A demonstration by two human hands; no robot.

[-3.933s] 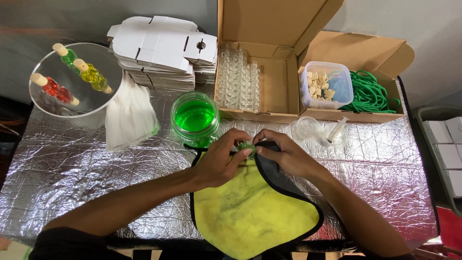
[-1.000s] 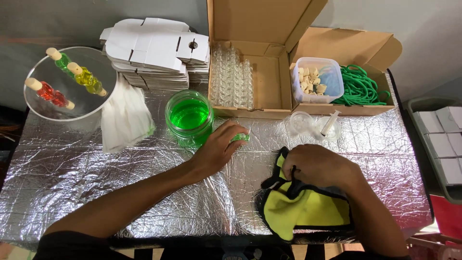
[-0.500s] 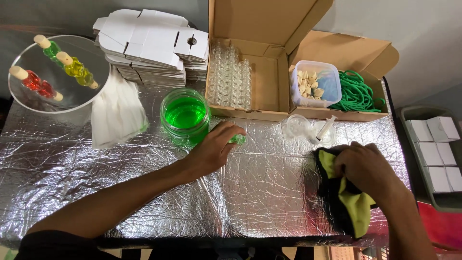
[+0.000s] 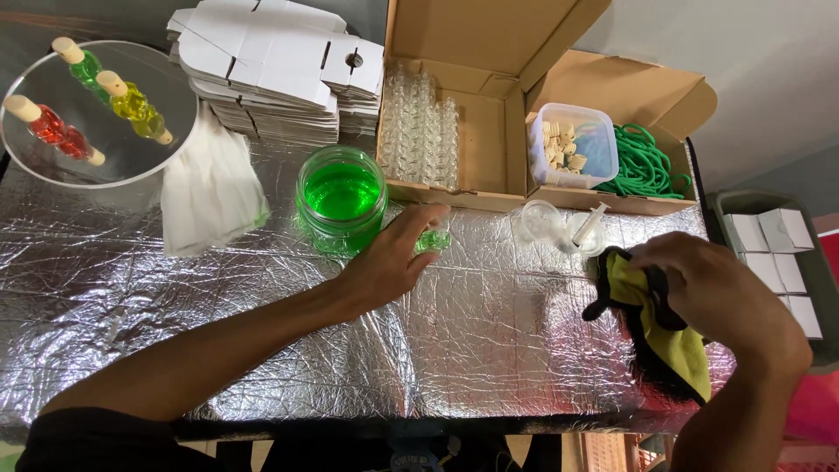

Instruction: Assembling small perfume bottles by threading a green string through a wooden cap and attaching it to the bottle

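Head view: small green bottle (image 4: 433, 239) in left grip (image 4: 393, 258).

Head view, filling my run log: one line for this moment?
left hand: holds small green bottle | right hand: grips yellow cloth | green jar: beside left hand

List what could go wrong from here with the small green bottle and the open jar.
The left hand holds the small green bottle right beside the lidless jar of green liquid; a bump could tip either and spill. The right hand bunches the yellow cloth at the table edge, where it might drop.
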